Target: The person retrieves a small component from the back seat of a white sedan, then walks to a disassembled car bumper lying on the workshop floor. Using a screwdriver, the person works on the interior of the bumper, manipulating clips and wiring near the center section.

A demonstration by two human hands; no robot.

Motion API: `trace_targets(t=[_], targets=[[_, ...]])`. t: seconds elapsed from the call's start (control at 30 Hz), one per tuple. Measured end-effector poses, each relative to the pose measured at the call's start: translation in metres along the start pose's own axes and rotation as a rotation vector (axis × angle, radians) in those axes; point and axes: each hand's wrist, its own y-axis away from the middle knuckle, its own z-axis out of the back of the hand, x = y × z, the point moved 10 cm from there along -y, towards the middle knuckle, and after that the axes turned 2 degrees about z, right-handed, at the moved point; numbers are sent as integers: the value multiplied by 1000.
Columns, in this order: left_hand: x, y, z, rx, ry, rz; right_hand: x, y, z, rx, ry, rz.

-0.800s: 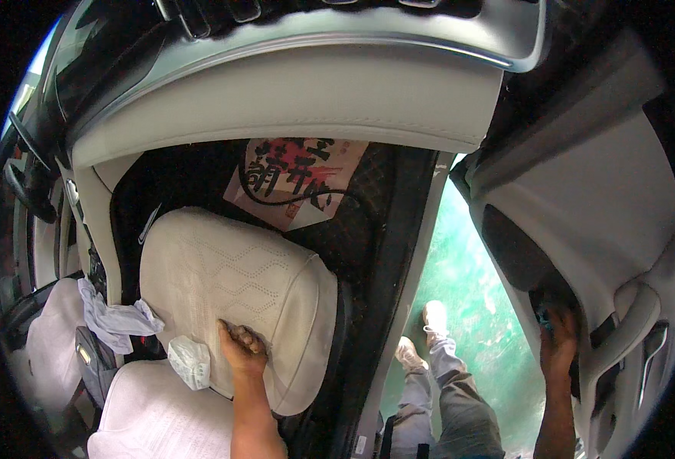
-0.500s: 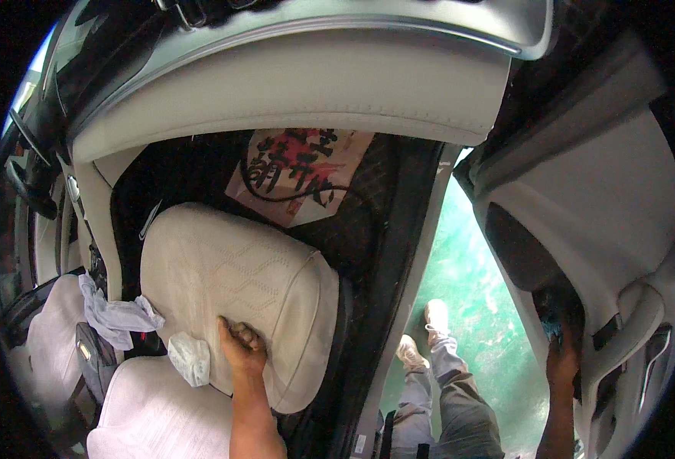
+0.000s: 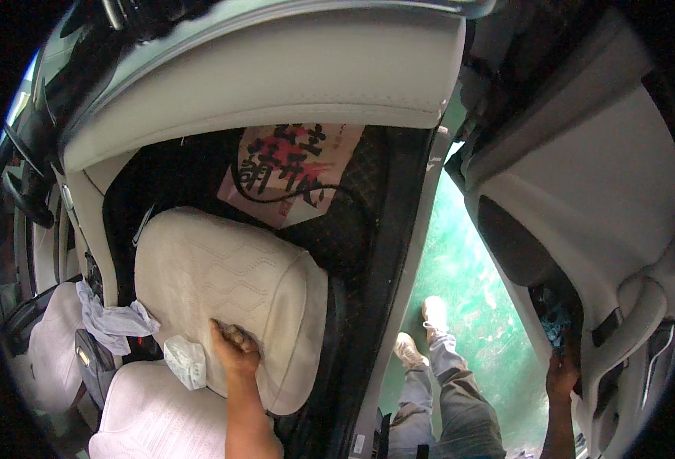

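Observation:
My left hand (image 3: pixel 236 350) rests on the beige car seat cushion (image 3: pixel 222 268), its fingers curled in and nothing showing in them. A crumpled whitish-green wrapper or tissue (image 3: pixel 185 362) lies just to its left on the seat. My right hand (image 3: pixel 562 375) is at the lower end of the dark door pocket (image 3: pixel 515 245) of the open door. Its fingers close at the edge of a crumpled blue thing (image 3: pixel 555 327), perhaps a cloth or plastic, in shadow. Part of that thing stays hidden in the pocket.
A pale cloth (image 3: pixel 115 317) lies by the centre console, near a dark bag (image 3: pixel 96 363). The dashboard (image 3: pixel 276 84) spans the front. A printed paper mat (image 3: pixel 295 174) with a black cable lies in the footwell. The grey door handle (image 3: pixel 635 325) juts out by my right arm.
My right hand has drawn back slightly toward me, and more of the blue thing shows. My left hand stays on the seat. The view has shifted slightly.

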Motion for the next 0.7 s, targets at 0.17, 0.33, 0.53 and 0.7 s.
trace_targets(t=[0.17, 0.33, 0.53, 0.7], targets=[[-4, -4, 8, -49, -49, -50, -8, -2, -13, 220, -32, -245], [-6, -5, 3, 0, -55, -49, -26, -2, -28, 151, -106, -232], [-10, 4, 2, -80, -57, -81, -43, 17, -46, -47, 40, -147], [-9, 16, -11, -71, -78, -102, -43, 20, -45, -92, 187, -192]])
